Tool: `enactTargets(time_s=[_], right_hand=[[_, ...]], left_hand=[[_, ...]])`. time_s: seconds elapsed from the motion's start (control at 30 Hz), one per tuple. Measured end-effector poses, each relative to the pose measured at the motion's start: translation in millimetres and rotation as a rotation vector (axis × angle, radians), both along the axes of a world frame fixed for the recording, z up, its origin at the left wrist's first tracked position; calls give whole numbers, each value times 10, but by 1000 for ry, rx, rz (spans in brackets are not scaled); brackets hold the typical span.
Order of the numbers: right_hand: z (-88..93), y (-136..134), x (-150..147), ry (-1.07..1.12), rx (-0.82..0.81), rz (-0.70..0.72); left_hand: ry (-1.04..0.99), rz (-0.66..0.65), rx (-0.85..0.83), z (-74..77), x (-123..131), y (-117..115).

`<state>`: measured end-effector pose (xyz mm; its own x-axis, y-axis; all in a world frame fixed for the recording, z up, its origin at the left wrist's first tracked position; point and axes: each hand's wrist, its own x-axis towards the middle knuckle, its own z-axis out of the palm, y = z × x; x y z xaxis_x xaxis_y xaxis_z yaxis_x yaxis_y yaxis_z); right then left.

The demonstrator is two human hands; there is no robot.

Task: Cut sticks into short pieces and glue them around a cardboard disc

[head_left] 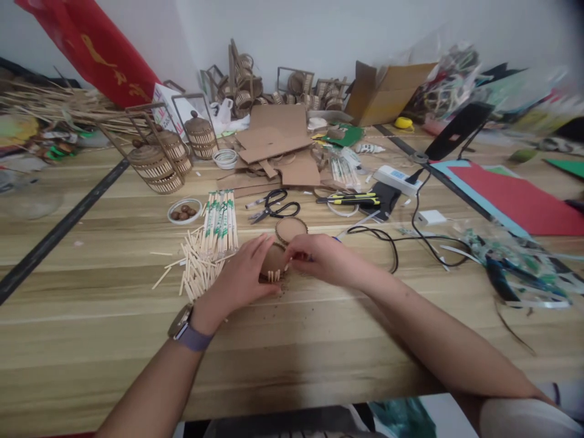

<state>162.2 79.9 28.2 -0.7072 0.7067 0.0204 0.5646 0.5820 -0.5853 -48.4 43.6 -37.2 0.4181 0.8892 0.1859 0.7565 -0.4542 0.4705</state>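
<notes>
My left hand (244, 271) curves round the left side of a round brown cardboard disc (270, 260), thumb at the near edge and fingers at the far edge. Several short wooden sticks (274, 276) stand in a row along the disc's near rim. At the right side of the disc, my right hand (317, 258) is closed in a pinch on what looks like a short wooden stick, mostly hidden by the fingers. Just behind lies a second cardboard disc (292, 230) with a notched edge. Left of my left hand is a loose pile of cut sticks (196, 264).
Wrapped chopsticks (221, 219), scissors (274, 207), a lid of brown beads (184, 211) and yellow-black cutters (351, 199) lie beyond my hands. Farther back are cardboard sheets (274, 140) and small stick baskets (155, 167). A black cable (415, 213) loops at right, beside a power strip (398, 180).
</notes>
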Motion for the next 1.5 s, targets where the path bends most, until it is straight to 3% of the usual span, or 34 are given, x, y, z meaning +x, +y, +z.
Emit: enactTargets(time_s=[0.17,1.1,1.5], right_hand=[[-95,-26,-48,-47,31,-7],[-269,-39,-106,9,61,122],[-311,-76,-127,-47,248,200]], left_hand=[[-16,12,-30,-99,13,7],[-68,-5,-61,-83,2,12],[-73,-27,-20,-107,-6,6]])
